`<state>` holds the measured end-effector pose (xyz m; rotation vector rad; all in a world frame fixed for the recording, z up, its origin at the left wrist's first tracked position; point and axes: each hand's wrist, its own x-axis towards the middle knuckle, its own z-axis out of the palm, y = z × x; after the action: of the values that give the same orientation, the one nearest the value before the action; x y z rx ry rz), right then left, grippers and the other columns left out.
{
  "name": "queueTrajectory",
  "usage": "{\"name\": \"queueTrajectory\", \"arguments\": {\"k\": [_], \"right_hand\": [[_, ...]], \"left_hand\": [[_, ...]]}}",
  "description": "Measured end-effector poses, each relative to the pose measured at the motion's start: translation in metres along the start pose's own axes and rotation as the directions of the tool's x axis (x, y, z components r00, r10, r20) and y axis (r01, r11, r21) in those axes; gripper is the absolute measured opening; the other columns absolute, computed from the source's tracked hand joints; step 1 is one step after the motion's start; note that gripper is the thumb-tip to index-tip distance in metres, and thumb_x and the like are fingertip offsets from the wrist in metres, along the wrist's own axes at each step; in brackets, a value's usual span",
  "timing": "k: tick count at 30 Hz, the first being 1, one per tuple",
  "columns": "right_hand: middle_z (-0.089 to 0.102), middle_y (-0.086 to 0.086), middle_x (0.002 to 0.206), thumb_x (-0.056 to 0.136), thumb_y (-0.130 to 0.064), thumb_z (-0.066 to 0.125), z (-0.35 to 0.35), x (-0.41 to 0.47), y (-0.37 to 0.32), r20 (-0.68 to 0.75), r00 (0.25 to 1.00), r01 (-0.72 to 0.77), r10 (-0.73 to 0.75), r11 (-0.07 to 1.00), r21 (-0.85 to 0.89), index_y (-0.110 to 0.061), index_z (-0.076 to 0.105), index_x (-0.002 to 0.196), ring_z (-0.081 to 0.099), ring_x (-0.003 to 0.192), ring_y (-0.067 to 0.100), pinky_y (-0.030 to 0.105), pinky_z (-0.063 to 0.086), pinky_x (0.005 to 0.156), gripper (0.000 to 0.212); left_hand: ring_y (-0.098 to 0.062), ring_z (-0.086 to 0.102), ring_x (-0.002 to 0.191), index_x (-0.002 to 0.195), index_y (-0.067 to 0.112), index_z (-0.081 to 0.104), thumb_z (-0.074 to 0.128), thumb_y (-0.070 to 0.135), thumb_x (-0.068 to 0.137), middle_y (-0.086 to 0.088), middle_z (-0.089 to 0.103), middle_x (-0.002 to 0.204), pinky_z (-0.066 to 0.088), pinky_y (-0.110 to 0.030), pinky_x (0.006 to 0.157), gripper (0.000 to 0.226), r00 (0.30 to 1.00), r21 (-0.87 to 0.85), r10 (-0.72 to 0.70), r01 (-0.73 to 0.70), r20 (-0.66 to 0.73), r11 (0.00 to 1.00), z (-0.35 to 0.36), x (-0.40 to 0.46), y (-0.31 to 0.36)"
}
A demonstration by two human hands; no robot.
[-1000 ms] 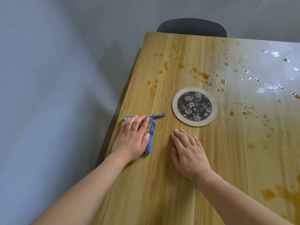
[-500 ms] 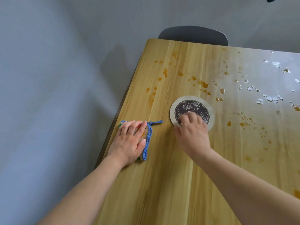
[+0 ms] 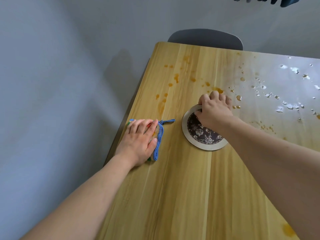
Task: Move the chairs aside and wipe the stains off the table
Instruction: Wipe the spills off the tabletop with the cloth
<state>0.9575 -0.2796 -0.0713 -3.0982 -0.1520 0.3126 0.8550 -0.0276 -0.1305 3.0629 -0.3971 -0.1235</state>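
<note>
Two bare arms reached out over a wood table (image 3: 181, 187). The left hand (image 3: 140, 141) lay flat on a folded cloth (image 3: 158, 135) near the left edge of the table. Its fingers were spread out and pressed down on top, not closed around the cloth. The blue edge of the cloth stuck out on the right side of that hand.

Just to the right lay a round mat (image 3: 202, 135) with flowers on it. The right hand (image 3: 214, 110) was over the far side of the mat. Its fingers were curled at the far rim, and the rim looked a little lifted there. I could not tell if they really held it.

Farther off, orange stains (image 3: 176, 77) dotted the table, some just past the right hand. Shiny drops (image 3: 290, 106) lay far right. A grey chair (image 3: 205, 38) stood at the far end, touching the table.
</note>
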Motion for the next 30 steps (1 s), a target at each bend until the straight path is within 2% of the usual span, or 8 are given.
{"name": "queueTrajectory", "arguments": {"k": [3,5,7,10,18,24,27,30], "right_hand": [[0.046,0.007,0.115,0.092,-0.01,0.04,-0.016,-0.012,0.0,0.138,0.99,-0.01,-0.027,0.965,0.261,-0.017,0.038,0.128,0.048,0.1,0.025,0.036,0.041,0.09,0.036],[0.055,0.004,0.108,0.092,-0.004,0.038,-0.034,-0.019,0.005,0.243,0.969,-0.02,-0.051,0.96,0.281,-0.016,0.043,0.129,0.052,0.086,0.02,0.029,0.043,0.067,0.039],[0.061,0.004,0.112,0.093,-0.007,0.04,-0.049,-0.029,0.007,0.268,0.958,0.032,-0.102,0.967,0.251,-0.017,0.059,0.116,0.053,0.089,0.019,0.027,0.041,0.068,0.031],[0.065,-0.001,0.104,0.091,-0.012,0.049,-0.063,-0.054,-0.001,0.365,0.916,0.015,-0.167,0.923,0.384,-0.025,0.065,0.093,0.058,0.093,0.017,0.027,0.048,0.074,0.021],[0.066,-0.005,0.103,0.086,-0.017,0.057,-0.022,-0.139,-0.048,0.624,0.712,0.013,-0.322,0.894,0.447,-0.03,0.07,0.092,0.062,0.095,0.015,0.033,0.054,0.087,0.019],[0.07,-0.005,0.099,0.089,-0.02,0.056,0.018,-0.151,-0.057,0.315,0.885,0.164,-0.342,0.863,0.477,-0.019,0.071,0.101,0.062,0.088,0.013,0.026,0.051,0.081,0.019],[0.065,-0.001,0.11,0.095,-0.017,0.046,0.024,-0.126,-0.048,0.06,0.976,0.156,-0.211,0.858,0.489,-0.017,0.067,0.112,0.06,0.1,0.016,0.024,0.047,0.085,0.027],[0.057,0.001,0.126,0.099,-0.017,0.039,0.031,-0.093,-0.036,-0.107,0.986,0.162,-0.128,0.889,0.429,-0.016,0.058,0.126,0.054,0.115,0.019,0.029,0.045,0.094,0.034]], "left_hand": [[-0.022,0.016,0.14,0.156,0.021,0.014,0.018,0.047,0.096,0.003,0.024,0.151,0.007,-0.045,0.12,0.065,1.0,0.003,-0.012,0.012,0.01,1.0,-0.004,-0.002,0.002],[-0.021,0.013,0.141,0.156,0.022,0.011,0.018,0.046,0.097,0.003,0.022,0.151,0.004,-0.043,0.12,0.064,0.999,0.004,-0.017,0.017,0.027,1.0,-0.006,-0.002,0.004],[-0.021,0.012,0.141,0.156,0.022,0.01,0.018,0.045,0.097,0.003,0.021,0.152,0.002,-0.042,0.12,0.063,0.999,0.005,-0.022,0.022,0.044,1.0,-0.01,-0.003,0.006],[-0.021,0.012,0.141,0.156,0.022,0.009,0.016,0.045,0.097,0.002,0.02,0.152,0.003,-0.042,0.12,0.064,0.998,0.011,-0.03,0.029,0.061,1.0,-0.012,-0.003,0.006],[-0.023,0.014,0.14,0.156,0.019,0.012,0.013,0.046,0.095,0.0,0.022,0.151,0.005,-0.045,0.12,0.067,0.998,0.012,-0.03,0.029,0.06,0.999,-0.014,-0.004,0.008],[-0.023,0.012,0.141,0.156,0.017,0.009,0.008,0.047,0.094,-0.002,0.019,0.153,0.004,-0.044,0.119,0.068,0.998,0.025,-0.032,0.031,0.062,0.999,-0.01,-0.009,0.009],[-0.024,0.01,0.142,0.156,0.015,0.009,0.007,0.047,0.094,-0.003,0.019,0.154,0.0,-0.044,0.12,0.069,0.999,0.015,-0.028,0.027,0.042,1.0,-0.005,-0.014,0.011],[-0.024,0.009,0.142,0.156,0.014,0.008,0.007,0.047,0.093,-0.004,0.019,0.152,-0.003,-0.044,0.12,0.071,0.999,0.024,0.014,-0.015,0.048,1.0,-0.006,-0.007,0.007]]}}
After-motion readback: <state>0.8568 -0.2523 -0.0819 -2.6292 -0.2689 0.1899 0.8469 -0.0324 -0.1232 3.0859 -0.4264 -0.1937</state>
